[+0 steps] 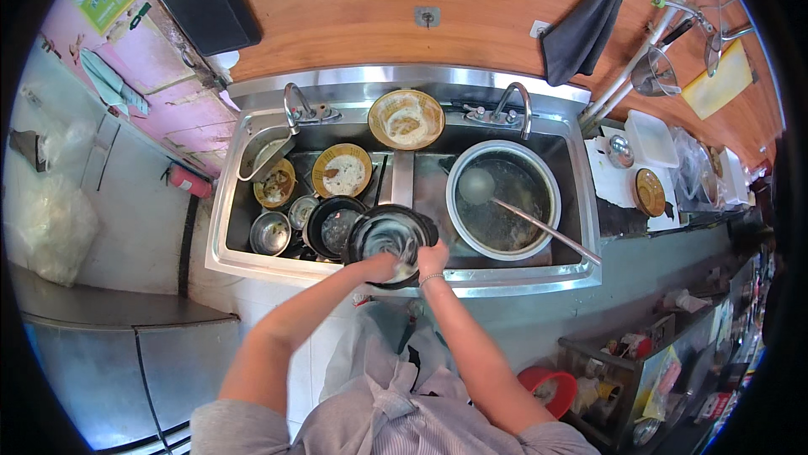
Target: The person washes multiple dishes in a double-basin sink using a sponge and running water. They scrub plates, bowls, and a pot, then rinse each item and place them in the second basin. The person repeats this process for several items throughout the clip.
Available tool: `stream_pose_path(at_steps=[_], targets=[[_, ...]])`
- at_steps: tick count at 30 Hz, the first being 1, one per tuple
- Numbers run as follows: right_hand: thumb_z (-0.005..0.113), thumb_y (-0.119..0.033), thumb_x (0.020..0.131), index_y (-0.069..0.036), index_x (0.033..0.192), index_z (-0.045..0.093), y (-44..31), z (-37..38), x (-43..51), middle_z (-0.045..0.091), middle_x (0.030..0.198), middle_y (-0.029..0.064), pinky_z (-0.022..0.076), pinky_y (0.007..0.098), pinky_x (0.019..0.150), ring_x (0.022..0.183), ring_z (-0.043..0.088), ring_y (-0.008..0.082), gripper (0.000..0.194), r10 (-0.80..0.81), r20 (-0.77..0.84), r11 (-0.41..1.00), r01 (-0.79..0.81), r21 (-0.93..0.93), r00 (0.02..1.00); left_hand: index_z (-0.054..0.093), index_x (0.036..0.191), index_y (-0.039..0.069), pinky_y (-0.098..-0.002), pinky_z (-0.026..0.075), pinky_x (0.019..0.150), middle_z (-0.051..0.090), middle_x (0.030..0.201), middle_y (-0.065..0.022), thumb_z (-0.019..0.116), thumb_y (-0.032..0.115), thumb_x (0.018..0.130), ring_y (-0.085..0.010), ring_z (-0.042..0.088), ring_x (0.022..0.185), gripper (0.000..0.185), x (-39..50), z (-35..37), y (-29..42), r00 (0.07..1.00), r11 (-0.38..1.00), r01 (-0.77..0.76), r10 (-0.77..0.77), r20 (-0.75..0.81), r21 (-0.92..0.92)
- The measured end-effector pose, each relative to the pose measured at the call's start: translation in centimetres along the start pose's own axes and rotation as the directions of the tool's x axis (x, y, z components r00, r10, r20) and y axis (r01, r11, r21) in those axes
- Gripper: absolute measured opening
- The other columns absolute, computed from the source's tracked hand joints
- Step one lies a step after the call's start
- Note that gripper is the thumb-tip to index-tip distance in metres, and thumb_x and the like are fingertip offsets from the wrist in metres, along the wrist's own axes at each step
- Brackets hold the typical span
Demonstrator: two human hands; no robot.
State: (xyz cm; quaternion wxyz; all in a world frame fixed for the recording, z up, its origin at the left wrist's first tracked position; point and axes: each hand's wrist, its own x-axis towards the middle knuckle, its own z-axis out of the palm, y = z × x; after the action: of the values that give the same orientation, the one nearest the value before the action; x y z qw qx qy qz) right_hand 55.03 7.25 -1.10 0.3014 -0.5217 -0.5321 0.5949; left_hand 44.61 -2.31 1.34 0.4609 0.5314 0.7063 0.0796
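Note:
A black pot or deep bowl (386, 234), its inside streaked with white suds, is held over the front edge of the double sink. My right hand (433, 259) grips its right rim. My left hand (381, 267) reaches inside, its fingers partly hidden by suds and blur; I cannot tell whether it holds something. Just left, in the sink, sit another black pot (336, 226), a small steel bowl (271, 234) and a yellow-brown bowl with white suds (341, 170). In the right basin stands a large round metal pot (555, 202) of dark water with a long-handled ladle (546, 228) in it.
Two curved faucets (519, 98) rise behind the basins. A sudsy yellow-brown bowl (406, 119) rests on the back ledge between them. A metal corner strainer (268, 159) sits at the left. The ladle's handle sticks out over the front right rim. A red basin (548, 385) is below right.

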Motion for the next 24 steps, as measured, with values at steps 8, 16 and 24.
stream_pose_path(at_steps=[8, 16, 24], targets=[[0.062, -0.010, 0.081, 0.001, 0.098, 0.061, -0.7, 0.3, -0.5, 0.065, 0.092, 0.0064, 0.0454, 0.0290, 0.077, 0.082, 0.058, 0.0136, 0.020, 0.050, 0.251, 0.983, -0.092, 0.158, 0.967, 0.060, 0.093, -0.002, -0.0280, 0.046, 0.073, 0.063, 0.087, -0.0062, 0.056, -0.003, 0.074, -0.0146, 0.058, 0.079, 0.020, 4.4, 3.2, 0.3, 0.651, 0.523, -0.339, -0.470, -0.596, -0.782], [0.055, 0.000, 0.069, -0.002, 0.099, 0.062, 1.5, -0.4, 0.9, 0.066, 0.091, 0.0170, 0.0464, 0.0354, 0.080, 0.090, 0.063, 0.0299, 0.031, -0.040, 0.242, 0.971, 0.094, -0.219, 0.970, 0.061, 0.087, 0.000, -0.0337, 0.048, 0.070, 0.064, 0.079, -0.0130, 0.068, 0.006, 0.066, -0.0252, 0.063, 0.075, 0.023, 2.5, 0.3, 4.9, 0.303, 0.820, -0.276, -0.421, -0.855, -0.502], [0.051, 0.005, 0.068, -0.004, 0.105, 0.060, -0.9, -0.2, 0.3, 0.066, 0.094, 0.0161, 0.0465, 0.0345, 0.081, 0.093, 0.063, 0.0295, 0.039, -0.093, 0.226, 0.979, 0.130, -0.154, 0.970, 0.060, 0.088, 0.004, -0.0410, 0.047, 0.075, 0.058, 0.100, -0.0148, 0.063, 0.008, 0.068, -0.0324, 0.056, 0.091, 0.020, 1.1, -4.7, 2.7, 0.402, 0.982, 0.126, 0.080, -0.912, 0.141]])
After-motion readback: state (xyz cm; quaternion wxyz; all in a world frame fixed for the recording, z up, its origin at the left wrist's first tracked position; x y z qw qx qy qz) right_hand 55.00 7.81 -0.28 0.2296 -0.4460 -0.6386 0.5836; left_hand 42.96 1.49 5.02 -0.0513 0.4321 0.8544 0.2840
